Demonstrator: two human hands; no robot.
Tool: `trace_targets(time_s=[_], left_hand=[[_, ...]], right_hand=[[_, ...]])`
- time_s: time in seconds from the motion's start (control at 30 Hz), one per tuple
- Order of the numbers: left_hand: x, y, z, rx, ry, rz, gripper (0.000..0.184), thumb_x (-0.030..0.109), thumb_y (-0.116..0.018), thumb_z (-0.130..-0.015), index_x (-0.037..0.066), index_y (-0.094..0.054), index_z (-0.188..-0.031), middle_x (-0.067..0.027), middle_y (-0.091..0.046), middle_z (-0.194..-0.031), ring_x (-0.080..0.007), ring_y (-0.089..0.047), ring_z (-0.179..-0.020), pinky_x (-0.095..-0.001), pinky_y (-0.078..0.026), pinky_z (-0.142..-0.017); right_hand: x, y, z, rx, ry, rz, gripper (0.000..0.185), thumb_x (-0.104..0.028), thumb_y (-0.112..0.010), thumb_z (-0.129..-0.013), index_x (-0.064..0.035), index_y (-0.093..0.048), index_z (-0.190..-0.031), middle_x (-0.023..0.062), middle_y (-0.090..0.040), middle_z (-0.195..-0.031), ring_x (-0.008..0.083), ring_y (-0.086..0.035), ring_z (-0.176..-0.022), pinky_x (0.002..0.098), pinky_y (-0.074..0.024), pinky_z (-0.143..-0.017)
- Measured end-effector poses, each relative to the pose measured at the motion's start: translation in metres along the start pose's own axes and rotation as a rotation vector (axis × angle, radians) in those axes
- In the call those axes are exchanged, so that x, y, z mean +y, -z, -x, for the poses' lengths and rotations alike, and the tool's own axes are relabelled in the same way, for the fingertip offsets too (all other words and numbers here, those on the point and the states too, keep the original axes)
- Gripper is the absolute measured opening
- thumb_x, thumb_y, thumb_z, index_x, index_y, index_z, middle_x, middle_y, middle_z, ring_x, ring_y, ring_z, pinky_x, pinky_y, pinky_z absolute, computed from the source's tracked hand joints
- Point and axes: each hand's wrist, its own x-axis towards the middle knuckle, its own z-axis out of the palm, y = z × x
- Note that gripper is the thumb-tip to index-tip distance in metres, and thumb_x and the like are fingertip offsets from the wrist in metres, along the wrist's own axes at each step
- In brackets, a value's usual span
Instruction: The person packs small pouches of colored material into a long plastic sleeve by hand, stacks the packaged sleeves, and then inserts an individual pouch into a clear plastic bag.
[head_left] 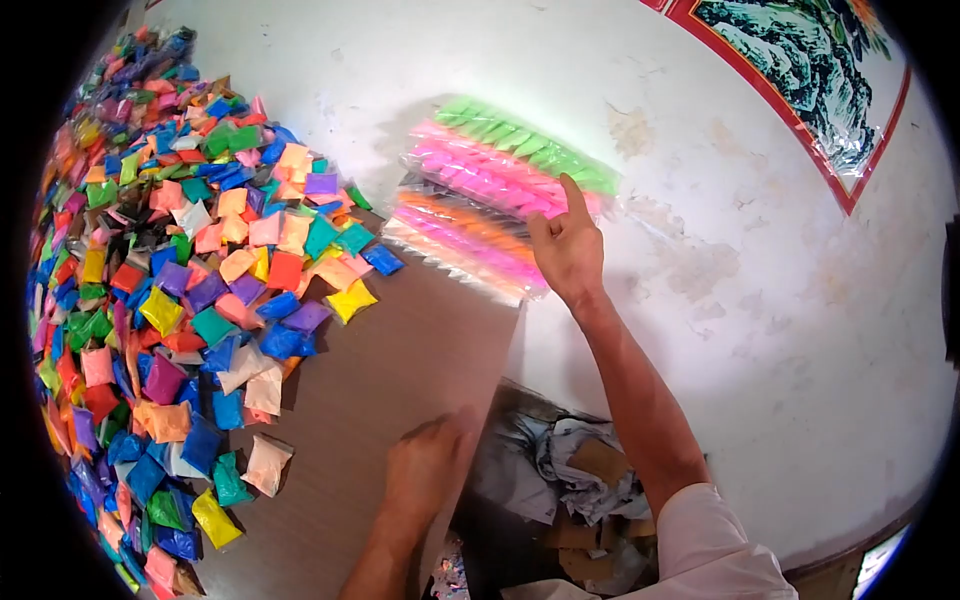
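My right hand [570, 245] is at the stacked clear plastic packs, index finger stretched out over the bright green pack [530, 145] and the other fingers partly curled. Nothing shows in its grasp. Below the green pack lie a hot pink pack [470, 172], an orange and dark pack [465, 220] and a pale peach pack [440, 254], at the table's far end by the wall. My left hand [425, 462] is low over the brown table [400, 370], near its right edge. Its fingers are blurred and turned under, so their grip is hidden.
A large heap of small coloured packets [180, 290] covers the table's left side. Crumpled paper and cardboard [595, 465] lie below the table's right edge. A white stained wall [760, 300] rises behind, with a red-bordered picture [800, 80] at upper right.
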Motion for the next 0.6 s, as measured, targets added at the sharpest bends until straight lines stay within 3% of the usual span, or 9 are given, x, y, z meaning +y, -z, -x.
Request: trace_targets(time_s=[0.1, 0.2, 0.27, 0.33, 0.37, 0.4, 0.43, 0.5, 0.6], left_hand=[[0.001, 0.002, 0.0, -0.017, 0.009, -0.026, 0.015, 0.019, -0.075, -0.096, 0.006, -0.076, -0.103, -0.0176, -0.076, -0.09, -0.0415, -0.074, -0.085, -0.0473, -0.06, -0.075], [0.004, -0.001, -0.001, 0.008, 0.015, 0.032, 0.016, 0.019, -0.074, -0.096, 0.004, -0.077, -0.102, -0.0189, -0.076, -0.09, -0.0431, -0.074, -0.085, -0.047, -0.06, -0.074], [0.006, -0.001, -0.001, 0.012, 0.016, 0.061, 0.017, 0.018, -0.073, -0.097, 0.002, -0.077, -0.102, -0.0207, -0.075, -0.091, -0.0435, -0.074, -0.085, -0.0469, -0.059, -0.074], [0.007, 0.0, 0.001, 0.006, 0.011, 0.095, 0.017, 0.017, -0.073, -0.097, 0.001, -0.077, -0.101, -0.0225, -0.075, -0.091, -0.044, -0.073, -0.084, -0.0468, -0.059, -0.074], [0.006, 0.001, 0.003, 0.01, 0.013, 0.064, 0.017, 0.017, -0.073, -0.097, 0.0, -0.077, -0.101, -0.0228, -0.074, -0.089, -0.0426, -0.073, -0.081, -0.0463, -0.058, -0.072], [0.004, 0.002, 0.004, 0.008, 0.011, 0.035, 0.018, 0.017, -0.073, -0.097, 0.0, -0.077, -0.102, -0.0231, -0.074, -0.088, -0.0413, -0.074, -0.079, -0.0457, -0.058, -0.071], [0.001, 0.0, 0.005, 0.002, 0.004, 0.01, 0.018, 0.016, -0.073, -0.098, -0.001, -0.077, -0.102, -0.0234, -0.073, -0.086, -0.0399, -0.074, -0.077, -0.0451, -0.057, -0.069], [-0.002, -0.01, 0.008, -0.034, -0.013, 0.004, 0.018, 0.016, -0.073, -0.098, -0.002, -0.076, -0.103, -0.0237, -0.073, -0.084, -0.0386, -0.074, -0.075, -0.0445, -0.057, -0.068], [-0.01, -0.01, 0.012, 0.072, -0.124, -0.098, 0.017, 0.012, -0.074, -0.097, -0.004, -0.074, -0.1, -0.0197, -0.068, -0.076, -0.0271, -0.069, -0.067, -0.0398, -0.053, -0.063]], right_hand=[[-0.001, -0.001, 0.009, -0.002, -0.062, -0.065, 0.058, -0.027, -0.07, -0.098, -0.002, -0.061, -0.15, 0.0148, -0.075, -0.076, 0.0345, -0.073, -0.067, 0.0453, -0.0573, -0.066], [-0.001, -0.012, 0.049, -0.21, 0.155, -0.545, 0.032, -0.017, -0.072, -0.101, -0.003, -0.075, -0.13, 0.0067, -0.077, -0.086, 0.0154, -0.068, -0.069, 0.0329, -0.0537, -0.064], [-0.074, 0.026, 0.089, -0.439, 0.046, -0.797, 0.024, -0.009, -0.071, -0.105, -0.0043, -0.076, -0.128, -0.0016, -0.071, -0.092, 0.005, -0.058, -0.079, 0.0268, -0.0521, -0.068], [-0.128, 0.064, 0.12, -0.68, 0.072, -1.146, 0.029, -0.015, -0.072, -0.107, -0.0031, -0.072, -0.133, 0.0048, -0.074, -0.114, 0.0115, -0.067, -0.102, 0.0308, -0.056, -0.09], [-0.154, 0.078, 0.131, -0.721, 0.266, -1.359, 0.023, -0.01, -0.067, -0.107, -0.0022, -0.071, -0.129, 0.0075, -0.074, -0.118, 0.017, -0.069, -0.109, 0.0349, -0.0558, -0.095], [-0.174, 0.089, 0.137, -0.792, 0.389, -1.483, 0.033, -0.021, -0.067, -0.109, 0.0011, -0.071, -0.133, 0.0106, -0.074, -0.126, 0.0222, -0.069, -0.12, 0.0369, -0.0566, -0.103], [-0.21, 0.103, 0.15, -0.984, 0.225, -1.638, 0.015, -0.001, -0.063, -0.101, -0.0007, -0.071, -0.114, 0.0125, -0.07, -0.103, 0.0243, -0.071, -0.101, 0.0392, -0.056, -0.087], [-0.241, 0.117, 0.168, -1.124, 0.254, -1.738, 0.014, -0.002, -0.064, -0.101, -0.0008, -0.071, -0.113, 0.0126, -0.07, -0.103, 0.0246, -0.07, -0.1, 0.0393, -0.0559, -0.086], [-0.257, 0.133, 0.191, -1.207, 0.383, -1.812, 0.013, -0.004, -0.064, -0.101, -0.0009, -0.071, -0.111, 0.0127, -0.069, -0.101, 0.025, -0.07, -0.098, 0.0393, -0.0557, -0.085]])
